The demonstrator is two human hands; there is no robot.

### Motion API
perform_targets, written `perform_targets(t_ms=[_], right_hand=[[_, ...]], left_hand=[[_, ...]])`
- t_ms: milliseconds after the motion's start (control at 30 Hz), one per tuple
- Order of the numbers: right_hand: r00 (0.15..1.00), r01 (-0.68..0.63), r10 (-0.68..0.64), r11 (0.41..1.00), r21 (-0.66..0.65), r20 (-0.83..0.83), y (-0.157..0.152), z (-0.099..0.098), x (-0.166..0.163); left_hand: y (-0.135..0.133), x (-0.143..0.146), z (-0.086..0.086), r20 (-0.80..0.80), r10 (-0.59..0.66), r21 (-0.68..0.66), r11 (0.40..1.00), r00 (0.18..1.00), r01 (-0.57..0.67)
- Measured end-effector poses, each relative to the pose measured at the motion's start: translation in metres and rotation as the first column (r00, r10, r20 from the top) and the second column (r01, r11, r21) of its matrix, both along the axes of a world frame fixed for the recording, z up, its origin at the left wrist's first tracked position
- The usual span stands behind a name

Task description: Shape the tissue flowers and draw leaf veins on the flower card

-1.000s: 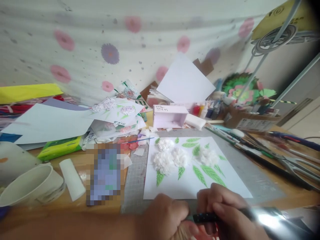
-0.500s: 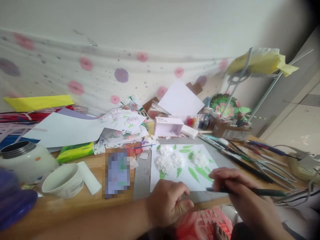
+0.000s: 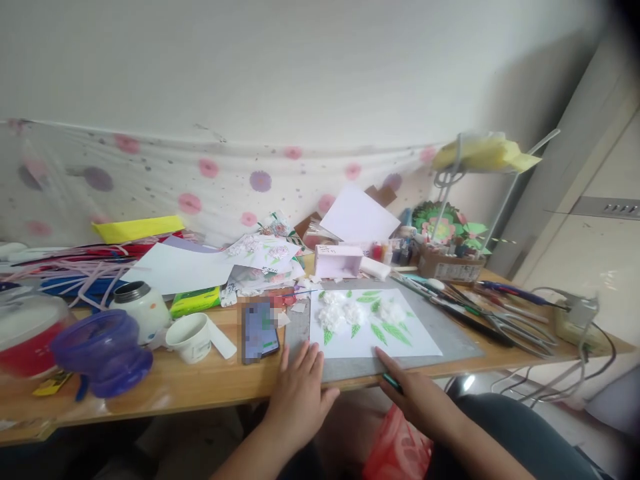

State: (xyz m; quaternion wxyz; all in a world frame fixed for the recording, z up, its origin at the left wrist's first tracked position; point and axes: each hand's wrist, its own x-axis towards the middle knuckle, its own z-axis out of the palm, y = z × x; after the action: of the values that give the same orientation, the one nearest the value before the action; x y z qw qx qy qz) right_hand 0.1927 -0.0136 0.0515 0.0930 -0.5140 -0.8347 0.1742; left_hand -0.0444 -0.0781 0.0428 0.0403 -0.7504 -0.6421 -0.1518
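A white sheet of paper with green leaves drawn on it and raised white flower clusters lies on the grey cutting mat. My left hand lies flat with fingers apart, at the mat's front left corner, its fingertips just short of the paper's lower left corner. My right hand holds a dark green pen, mostly hidden in the curled fingers. Its index finger is stretched out and rests at the paper's lower edge. A phone, partly blurred out, lies left of the mat.
Left on the table stand a paper cup, a jar and a purple plastic bowl. Scissors and several tools lie at the right. Behind the paper sits a small pink box. A red plastic bag is below the table edge.
My view has shifted back and up. My left hand has opened from a loose curl and lies flat. My right hand has moved left with the pen, which was level before, to the paper's edge.
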Motion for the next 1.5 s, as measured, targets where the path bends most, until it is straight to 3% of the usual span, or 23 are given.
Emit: perform_targets(t_ms=[233,433,733,867,967,1033,1133,1200,1300,1500], right_hand=[[1.0,0.029,-0.03,0.999,0.026,0.009,-0.012,0.005,0.009],[0.999,-0.031,0.032,0.998,0.049,-0.011,-0.01,0.007,-0.009],[0.999,0.007,-0.005,0.999,0.053,-0.038,-0.017,0.001,0.004],[0.978,0.086,-0.087,0.996,-0.015,-0.189,-0.026,0.0,0.019],[0.887,0.143,-0.197,0.977,-0.156,-0.418,-0.031,-0.005,0.035],[0.748,0.202,-0.326,0.941,-0.27,-0.578,-0.031,-0.008,0.049],[0.474,0.338,-0.51,0.858,-0.387,-0.717,-0.025,-0.007,0.072],[0.379,0.415,-0.56,0.815,-0.406,-0.737,-0.016,-0.003,0.084],[0.338,0.442,-0.601,0.781,-0.441,-0.725,0.004,0.003,0.095],[0.394,0.385,-0.63,0.774,-0.502,-0.669,0.039,0.017,0.105]], left_hand=[[-0.01,0.005,0.004,-0.079,0.014,-0.029,0.999,0.997,-0.017],[-0.001,-0.001,0.002,-0.09,0.099,-0.002,0.995,0.991,-0.099],[-0.005,-0.011,0.006,0.009,-0.053,0.018,0.998,0.999,0.053],[-0.007,-0.013,0.015,0.095,-0.1,0.076,0.993,0.99,0.093],[-0.01,-0.01,0.016,0.162,-0.122,0.108,0.989,0.979,0.105],[-0.01,-0.01,0.014,0.211,-0.124,0.12,0.988,0.97,0.101],[-0.011,-0.012,0.01,0.285,-0.12,0.121,0.989,0.951,0.088],[-0.01,-0.012,0.008,0.329,-0.119,0.119,0.989,0.937,0.084],[-0.011,-0.008,0.009,0.383,-0.13,0.106,0.99,0.915,0.096],[-0.015,0.009,0.013,0.476,-0.138,0.049,0.99,0.869,0.13]])
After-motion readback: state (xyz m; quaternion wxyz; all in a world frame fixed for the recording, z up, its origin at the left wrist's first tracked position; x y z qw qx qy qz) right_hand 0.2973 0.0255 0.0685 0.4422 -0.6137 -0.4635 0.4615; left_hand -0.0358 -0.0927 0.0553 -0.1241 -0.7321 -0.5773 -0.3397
